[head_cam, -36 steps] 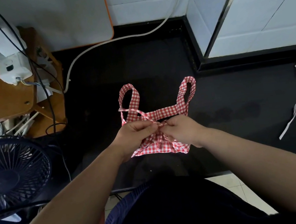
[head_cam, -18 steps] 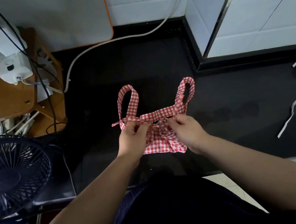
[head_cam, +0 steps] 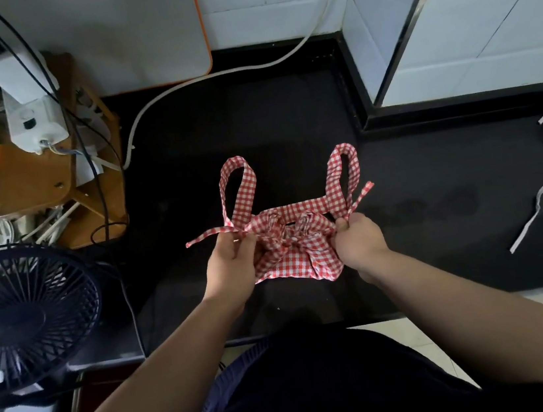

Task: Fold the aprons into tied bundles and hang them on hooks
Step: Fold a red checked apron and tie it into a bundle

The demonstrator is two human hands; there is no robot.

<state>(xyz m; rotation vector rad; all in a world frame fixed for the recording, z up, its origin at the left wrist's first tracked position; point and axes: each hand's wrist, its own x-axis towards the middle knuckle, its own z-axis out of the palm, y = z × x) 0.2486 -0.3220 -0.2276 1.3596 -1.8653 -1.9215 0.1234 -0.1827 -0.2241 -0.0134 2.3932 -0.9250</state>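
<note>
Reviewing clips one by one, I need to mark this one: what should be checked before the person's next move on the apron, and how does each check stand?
1. Left hand grips left tie end: ok.
2. Right hand grips right tie end: ok.
3. Ties pulled outward, apron bundle gathered at its middle: ok.
4. Knot locked: cannot tell, folds hide it.
5. Left strap loop and right strap loop lie free beyond the wrap: ok.
</note>
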